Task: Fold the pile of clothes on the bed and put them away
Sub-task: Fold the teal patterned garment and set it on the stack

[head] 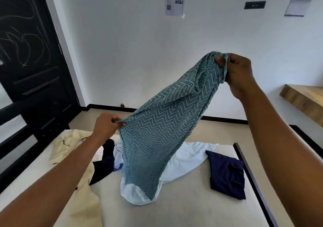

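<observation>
Bed (192, 209) with off-white top and a dark frame (253, 179) along the right edge. Along left edge: crumpled cream garment (70, 144), reaching toward the near-left corner. Beside it, toward the middle: black garment (106, 157). In the middle: rumpled white garment (185, 158), touching the black one. Near right edge: folded navy garment (227, 174), left corner meeting the white garment.

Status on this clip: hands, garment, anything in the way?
Left hand pinches teal zigzag garment at a lower edge; right hand grips its top. Garment raised over bed, unfolded. White cloth beneath, nothing blocking.
</observation>
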Demonstrator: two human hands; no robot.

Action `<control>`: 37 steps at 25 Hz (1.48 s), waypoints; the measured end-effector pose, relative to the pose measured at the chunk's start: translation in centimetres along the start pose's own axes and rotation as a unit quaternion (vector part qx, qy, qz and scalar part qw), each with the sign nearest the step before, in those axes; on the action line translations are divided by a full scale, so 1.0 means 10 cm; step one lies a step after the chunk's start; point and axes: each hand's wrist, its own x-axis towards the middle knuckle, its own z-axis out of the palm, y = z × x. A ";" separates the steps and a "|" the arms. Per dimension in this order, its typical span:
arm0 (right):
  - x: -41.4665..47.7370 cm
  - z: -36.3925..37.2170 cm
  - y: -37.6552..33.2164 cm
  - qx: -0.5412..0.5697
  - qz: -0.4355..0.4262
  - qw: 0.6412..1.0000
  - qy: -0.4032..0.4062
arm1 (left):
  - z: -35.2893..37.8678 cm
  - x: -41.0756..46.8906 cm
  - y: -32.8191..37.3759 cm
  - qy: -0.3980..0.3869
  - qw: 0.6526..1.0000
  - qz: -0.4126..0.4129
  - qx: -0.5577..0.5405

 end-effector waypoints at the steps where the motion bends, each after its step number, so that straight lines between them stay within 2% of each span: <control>1: 0.00 0.01 -0.02 0.001 0.005 1.000 -0.023 | -0.01 -0.02 -0.02 0.004 0.997 0.027 0.072; 4: 0.00 0.04 -0.06 0.019 0.029 0.994 -0.100 | -0.05 -0.06 -0.12 -0.016 0.977 0.093 0.192; 6: -0.04 0.04 -0.13 0.034 0.060 0.983 -0.168 | -0.13 -0.11 -0.14 -0.101 0.975 0.107 0.167; 8: -0.04 0.04 -0.34 0.017 0.083 0.965 -0.247 | -0.28 -0.21 0.01 -0.279 0.955 0.083 0.061; 9: 0.02 0.06 -0.46 0.013 0.080 0.957 -0.280 | -0.34 -0.29 0.17 -0.360 0.930 0.056 -0.042; 10: 0.10 0.11 -0.55 0.037 0.073 0.953 -0.293 | -0.39 -0.35 0.34 -0.406 0.901 0.028 -0.150; 11: 0.16 0.18 -0.60 0.101 0.075 0.949 -0.289 | -0.38 -0.36 0.48 -0.413 0.876 0.012 -0.247; 13: 0.19 0.37 -0.33 0.243 0.151 0.924 -0.255 | -0.30 -0.36 0.67 -0.358 0.842 -0.016 -0.403; 15: -0.11 0.53 0.40 0.279 0.250 0.904 -0.207 | -0.15 -0.32 0.65 -0.295 0.810 -0.069 -0.502; 17: -0.72 0.68 1.16 0.275 0.365 0.876 -0.155 | -0.04 -0.32 0.44 -0.221 0.820 -0.138 -0.510; 20: -1.24 0.81 1.72 0.270 0.461 0.828 -0.171 | 0.00 -0.42 0.06 -0.132 0.867 -0.203 -0.436; 21: -1.23 0.85 1.73 0.244 0.460 0.836 -0.172 | -0.02 -0.43 -0.03 -0.117 0.878 -0.208 -0.415; 24: -1.02 0.81 1.74 0.087 0.416 0.895 -0.137 | -0.10 -0.37 -0.15 -0.106 0.876 -0.207 -0.422; 25: -0.95 0.76 1.74 0.059 0.408 0.903 -0.120 | -0.13 -0.34 -0.17 -0.103 0.880 -0.199 -0.419; 29: -0.92 0.70 1.67 -0.037 0.409 0.906 -0.099 | -0.15 -0.26 -0.19 -0.101 0.897 -0.187 -0.388; 31: -0.88 0.74 1.63 -0.105 0.375 0.919 -0.057 | -0.12 -0.24 -0.18 -0.096 0.901 -0.185 -0.380; 34: -0.74 0.77 1.51 -0.112 0.315 0.943 0.008 | -0.10 -0.18 -0.08 -0.065 0.905 -0.168 -0.385; 37: -0.58 0.74 1.38 -0.135 0.271 0.953 0.007 | -0.14 -0.07 0.02 -0.043 0.904 -0.150 -0.399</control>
